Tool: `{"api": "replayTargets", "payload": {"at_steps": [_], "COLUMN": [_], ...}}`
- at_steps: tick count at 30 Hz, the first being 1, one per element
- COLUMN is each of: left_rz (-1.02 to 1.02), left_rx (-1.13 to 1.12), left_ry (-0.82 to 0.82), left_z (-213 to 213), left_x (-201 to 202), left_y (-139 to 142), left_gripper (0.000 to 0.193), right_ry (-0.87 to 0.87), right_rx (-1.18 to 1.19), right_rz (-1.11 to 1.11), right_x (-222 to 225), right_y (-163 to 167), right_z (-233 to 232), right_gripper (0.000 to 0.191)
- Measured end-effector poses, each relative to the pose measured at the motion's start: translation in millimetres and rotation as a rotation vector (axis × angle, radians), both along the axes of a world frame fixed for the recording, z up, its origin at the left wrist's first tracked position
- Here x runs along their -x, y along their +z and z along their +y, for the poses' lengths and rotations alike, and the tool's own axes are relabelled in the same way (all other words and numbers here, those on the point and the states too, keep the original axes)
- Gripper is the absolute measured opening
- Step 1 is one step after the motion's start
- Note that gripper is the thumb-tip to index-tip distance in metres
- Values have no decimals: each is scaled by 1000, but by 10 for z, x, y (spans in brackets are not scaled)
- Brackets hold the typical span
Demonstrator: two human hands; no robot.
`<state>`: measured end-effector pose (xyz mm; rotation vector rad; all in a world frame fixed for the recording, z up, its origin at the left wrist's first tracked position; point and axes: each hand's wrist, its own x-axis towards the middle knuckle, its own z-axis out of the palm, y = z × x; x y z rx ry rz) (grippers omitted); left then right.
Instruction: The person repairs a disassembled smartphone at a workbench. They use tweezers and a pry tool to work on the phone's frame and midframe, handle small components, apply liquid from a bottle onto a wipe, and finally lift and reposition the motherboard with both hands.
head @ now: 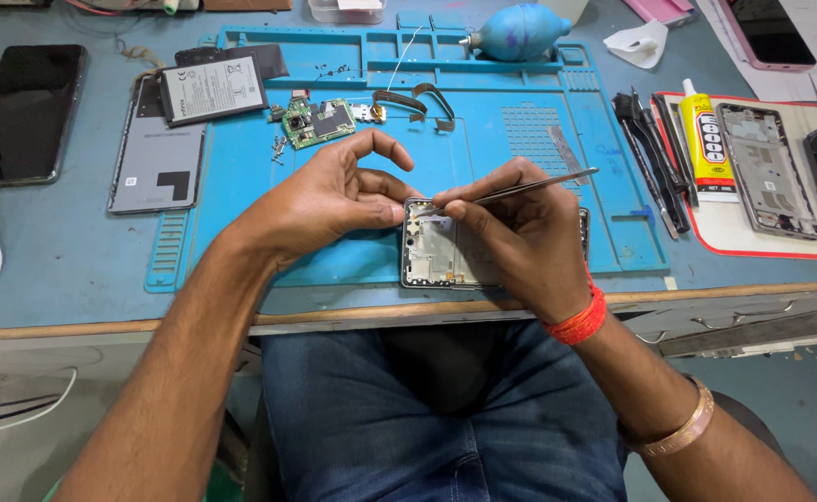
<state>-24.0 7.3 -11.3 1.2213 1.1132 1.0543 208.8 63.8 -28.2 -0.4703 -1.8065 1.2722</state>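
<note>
**Both hands meet over the open phone frame**

We see an open phone frame (432,251) lying flat on the blue mat (511,200), close to the near edge of the counter (65,246). Its long side runs away from us, and it sits right under both hands, a little more under the right one.

Our right hand (515,228) is the one doing the fine work. Its fingers are pinched shut on thin metal tweezers (511,192). The tweezers lie almost flat, with the back end sticking out to the right and the tip pointing left and a bit down. The tip meets the top left corner of the frame. We cannot tell if there is a tiny part in the tip; it is too small to see. The right wrist is bent in from the right, and the hand covers the right half of the frame.

Our left hand (329,200) comes in from the left. The thumb and lower fingers press on the top left edge of the frame, just beside the tweezers' tip. The first finger curls up in an arch and holds nothing.

Farther back on the mat lie a green circuit board (317,121), some small screws (278,147) and a blue air blower (518,33). A phone back cover (156,158) with a battery (213,89) on it lies to the left.
</note>
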Motion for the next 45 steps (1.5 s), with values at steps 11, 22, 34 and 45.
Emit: {"api": "replayTargets", "payload": {"at_steps": [11, 22, 34, 45], "left_rz": [11, -2, -28, -17], "left_rx": [12, 12, -16, -4], "left_ry": [35, 37, 20, 30], "left_z": [15, 33, 35, 28], "left_x": [-19, -14, -11, -17], "left_y": [-13, -43, -79, -54], "left_gripper": [39, 38, 36, 35], "right_ry": [-11, -29, -24, -34], "right_rx": [-5, 11, -10, 36], "right_rz": [-35, -26, -41, -22], "right_x": [2, 7, 12, 15], "right_y": [-5, -7, -29, -11], "right_z": [14, 22, 42, 28], "right_gripper": [10, 13, 12, 13]}}
